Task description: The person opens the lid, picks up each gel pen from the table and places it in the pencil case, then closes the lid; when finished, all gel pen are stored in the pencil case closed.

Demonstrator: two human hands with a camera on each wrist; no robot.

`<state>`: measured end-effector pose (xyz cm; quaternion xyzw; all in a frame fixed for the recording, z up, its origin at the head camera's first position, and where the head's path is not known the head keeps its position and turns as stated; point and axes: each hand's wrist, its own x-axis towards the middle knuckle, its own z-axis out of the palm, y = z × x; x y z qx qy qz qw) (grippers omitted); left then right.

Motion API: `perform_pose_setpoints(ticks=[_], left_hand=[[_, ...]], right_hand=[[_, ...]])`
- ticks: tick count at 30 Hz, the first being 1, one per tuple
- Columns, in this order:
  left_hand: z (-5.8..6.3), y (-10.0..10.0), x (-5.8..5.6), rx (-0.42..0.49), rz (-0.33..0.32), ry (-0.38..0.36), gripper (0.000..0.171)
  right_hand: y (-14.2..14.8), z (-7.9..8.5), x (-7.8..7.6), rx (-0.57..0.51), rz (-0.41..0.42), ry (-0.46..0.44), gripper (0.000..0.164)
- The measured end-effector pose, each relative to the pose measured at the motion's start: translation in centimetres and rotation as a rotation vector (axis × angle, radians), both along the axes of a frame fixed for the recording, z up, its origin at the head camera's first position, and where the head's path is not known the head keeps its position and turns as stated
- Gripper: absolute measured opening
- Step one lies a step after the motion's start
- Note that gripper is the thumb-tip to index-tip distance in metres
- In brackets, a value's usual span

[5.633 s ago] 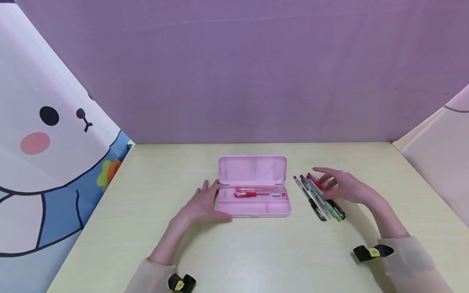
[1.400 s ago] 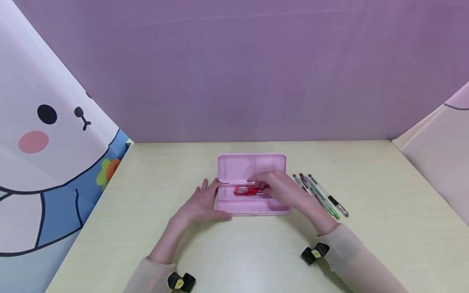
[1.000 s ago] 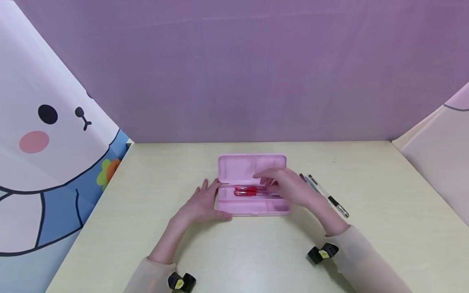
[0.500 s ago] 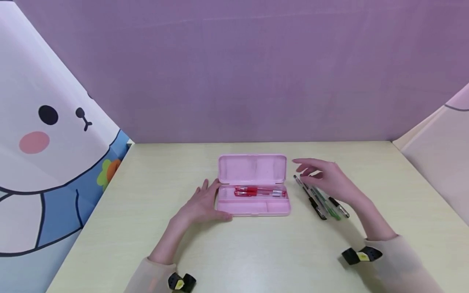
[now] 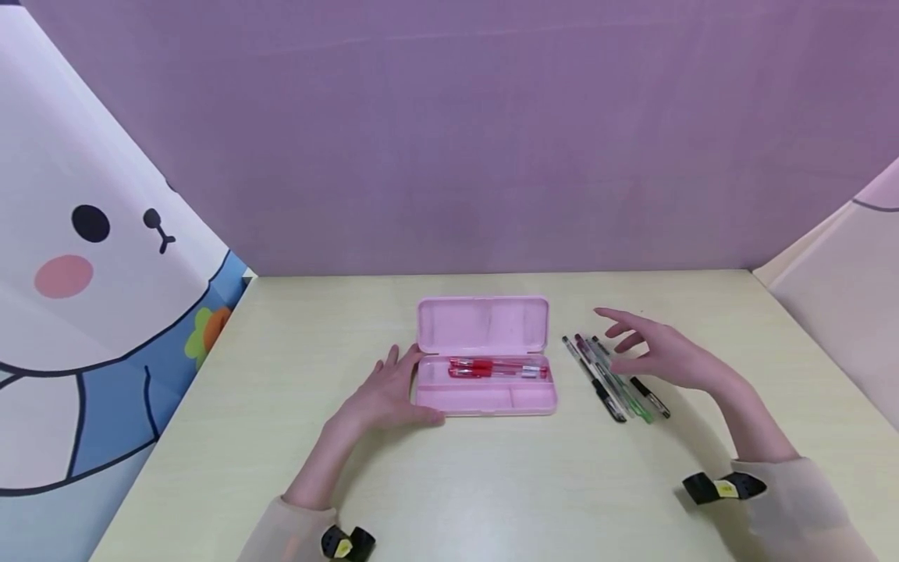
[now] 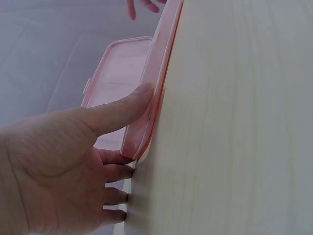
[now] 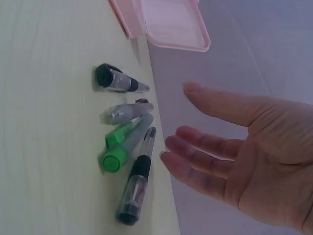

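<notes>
The pink pencil case (image 5: 463,400) lies with its lid up on the table, and red pens (image 5: 481,372) lie side by side in its rear compartment. My left hand (image 5: 385,394) holds the case's left end, thumb along the front wall and fingers at the side and rear corner. Fingers spread, my right hand (image 5: 663,355) hovers over loose pens to the right of the case, holding nothing. Those are a black-capped pen (image 7: 115,79), a clear-barrelled pen (image 7: 124,112), a green pen (image 7: 113,159) and another black-gripped pen (image 7: 136,188).
The pencil case lid (image 5: 483,325) leans back behind the tray. A purple curtain (image 5: 492,156) hangs along the table's rear edge. At the left is a cloth printed with a cartoon animal (image 5: 91,328). Bare tabletop (image 5: 492,484) lies in front of the case.
A red pen from the right-hand pile now lies in the pencil case. My right hand has moved from the case back over the remaining pens. The left hand has stayed in place.
</notes>
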<state>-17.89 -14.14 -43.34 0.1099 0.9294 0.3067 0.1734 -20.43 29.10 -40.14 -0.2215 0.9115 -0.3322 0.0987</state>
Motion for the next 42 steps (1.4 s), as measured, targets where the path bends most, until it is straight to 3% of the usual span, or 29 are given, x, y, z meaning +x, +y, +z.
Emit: perform_pose_setpoints(ticks=[13, 27, 42], left_hand=[[-0.1, 0.0, -0.1, -0.004, 0.005, 0.017, 0.106], [0.0, 0.0, 0.0, -0.003, -0.009, 0.027, 0.104], [0.1, -0.1, 0.1, -0.006, -0.010, 0.028, 0.104]], right_hand=[[1.7, -0.9, -0.2, 0.010, -0.001, -0.115, 0.089], [1.4, -1.4, -0.6, 0.027, 0.052, -0.116, 0.082], [0.7, -1.5, -0.6, 0.043, 0.022, -0.155, 0.078]])
